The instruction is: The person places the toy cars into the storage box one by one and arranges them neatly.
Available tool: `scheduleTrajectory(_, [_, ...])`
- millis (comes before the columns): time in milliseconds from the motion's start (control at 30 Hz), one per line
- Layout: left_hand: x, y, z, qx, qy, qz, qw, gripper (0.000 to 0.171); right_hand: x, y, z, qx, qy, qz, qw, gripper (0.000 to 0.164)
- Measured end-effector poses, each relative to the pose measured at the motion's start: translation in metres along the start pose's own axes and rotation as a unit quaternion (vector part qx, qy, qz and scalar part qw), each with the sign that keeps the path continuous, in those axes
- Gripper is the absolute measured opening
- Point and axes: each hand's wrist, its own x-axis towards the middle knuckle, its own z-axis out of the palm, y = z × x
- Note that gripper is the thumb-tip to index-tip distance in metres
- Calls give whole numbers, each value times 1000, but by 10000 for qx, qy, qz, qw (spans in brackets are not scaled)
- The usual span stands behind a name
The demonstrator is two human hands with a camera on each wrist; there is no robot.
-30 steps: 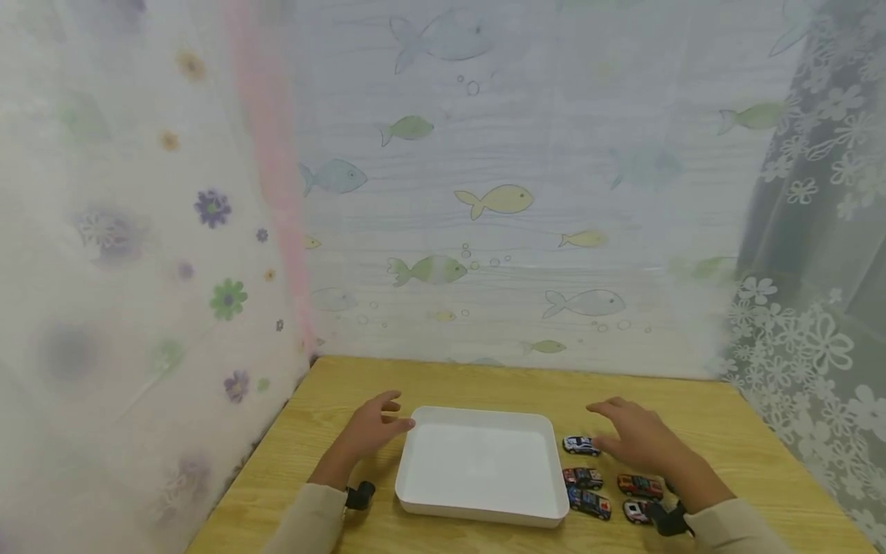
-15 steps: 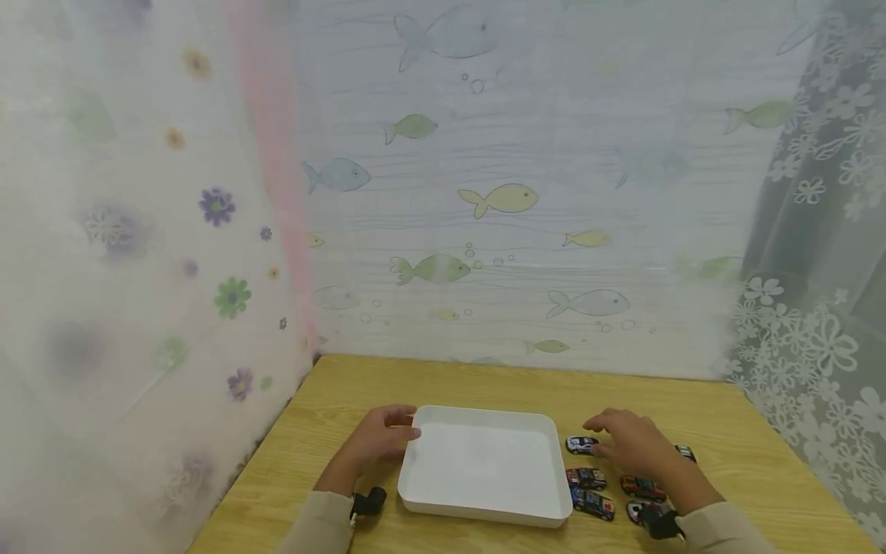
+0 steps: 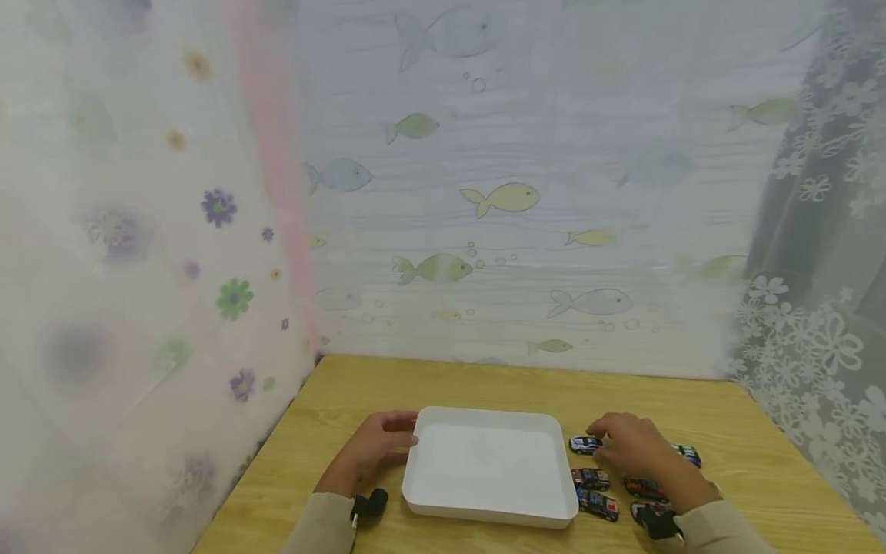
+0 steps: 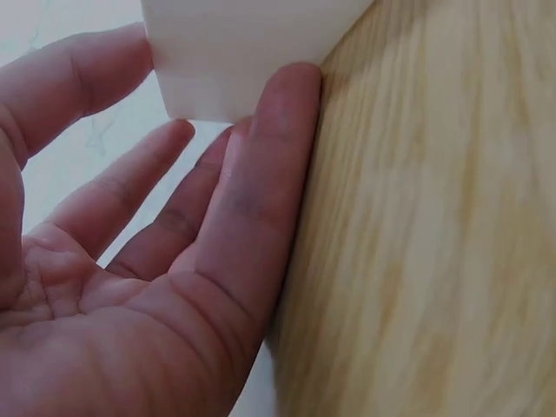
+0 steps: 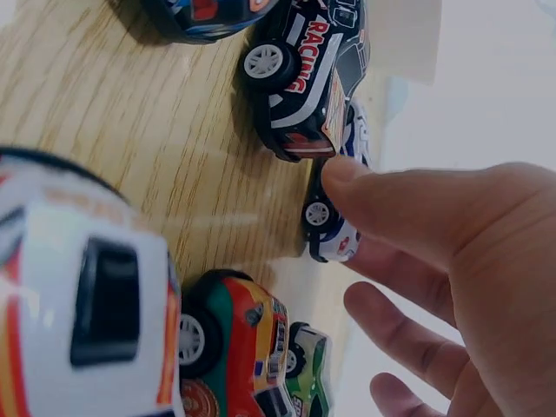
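A white rectangular tray [image 3: 488, 465] lies on the wooden table. At its left side, my left hand [image 3: 374, 446] touches the rim with relaxed fingers; the left wrist view shows fingertips [image 4: 291, 87] against the corner of the tray. Right of the tray, my right hand [image 3: 633, 446] is at a small white-and-blue toy car [image 3: 584, 445]. Its thumb [image 5: 352, 178] and index finger lie on either side of this car, which stays on the table. A black toy car [image 5: 308, 87] marked RACING stands close by the thumb.
A blue toy car [image 3: 597, 504] sits by the tray's right corner. Under the right wrist are a red-and-green car [image 5: 239, 339] and a white one [image 5: 95, 304]; a green-and-white car [image 3: 688, 454] lies beyond. Patterned curtains [image 3: 512, 231] stand behind the table.
My left hand has come down and in to the tray's side. The right hand has lowered slightly onto the white-and-blue car. The tray and cars keep their places on the table.
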Motion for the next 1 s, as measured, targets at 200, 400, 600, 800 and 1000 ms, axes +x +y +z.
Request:
scheduleTrajectory(200, [2,-2,-2,-223,-100,4,9997,58,2,3,2,-43,61,42,10000,28])
scheduleTrajectory(400, [2,-3,-4,-307,-144,-10,9994,58,0,-2,-1,-15,123,42,9999,23])
scheduleTrajectory(600, [1,-5,-5,-353,-104,-51,9993,60,0,-6,-6,57,134,89,9999,19])
scheduleTrajectory(800, [1,-6,-7,-364,-123,-39,9993,59,2,-6,-8,119,236,78,9996,18])
scheduleTrajectory(1000, [1,-6,-8,-415,-161,-58,9990,59,-1,-10,-13,33,572,-307,9979,17])
